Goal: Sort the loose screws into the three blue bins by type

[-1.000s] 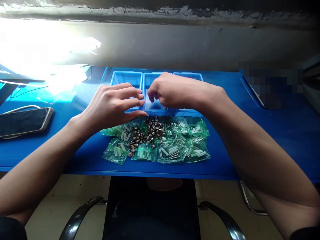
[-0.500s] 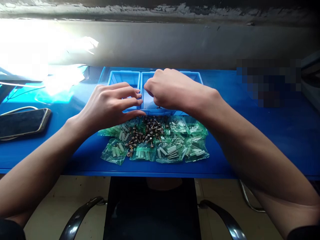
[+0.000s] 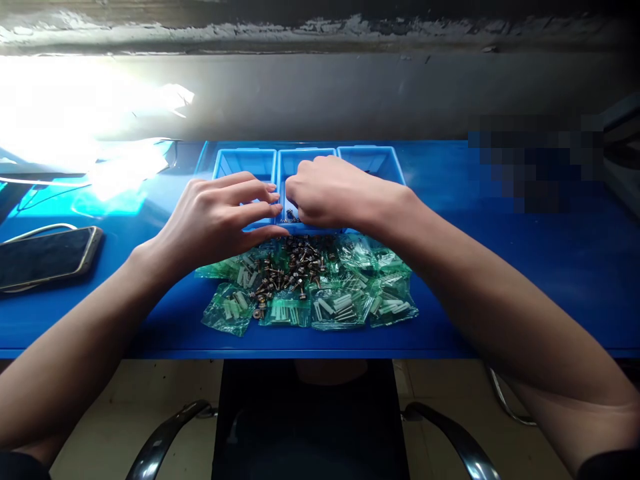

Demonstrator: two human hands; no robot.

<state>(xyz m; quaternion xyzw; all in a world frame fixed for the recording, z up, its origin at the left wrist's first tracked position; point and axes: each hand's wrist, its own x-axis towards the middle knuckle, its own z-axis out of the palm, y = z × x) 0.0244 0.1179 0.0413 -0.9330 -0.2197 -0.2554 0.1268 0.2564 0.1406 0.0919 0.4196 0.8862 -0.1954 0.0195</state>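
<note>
Three blue bins stand side by side, the left bin (image 3: 245, 153), the middle bin (image 3: 306, 153) and the right bin (image 3: 370, 152). Over the left bin is my left hand (image 3: 227, 210), fingers apart and holding nothing. My right hand (image 3: 325, 190) reaches over the middle bin with its fingers curled together; what they hold, if anything, is hidden. Small dark screws (image 3: 290, 217) show in that bin beside it. Below the bins lies a heap of loose screws (image 3: 300, 260) among green plastic bags (image 3: 340, 307) of white plugs and screws.
A phone (image 3: 47, 257) with a white cable rests on the blue table (image 3: 165, 333) at the left. Bright light glares at the back left. A black chair (image 3: 310, 427) with curved armrests stands at the table's front edge.
My right hand has moved slightly down and left over the middle bin, and more dark screws show beside it. The view has tilted a little. My left hand keeps its spread pose.
</note>
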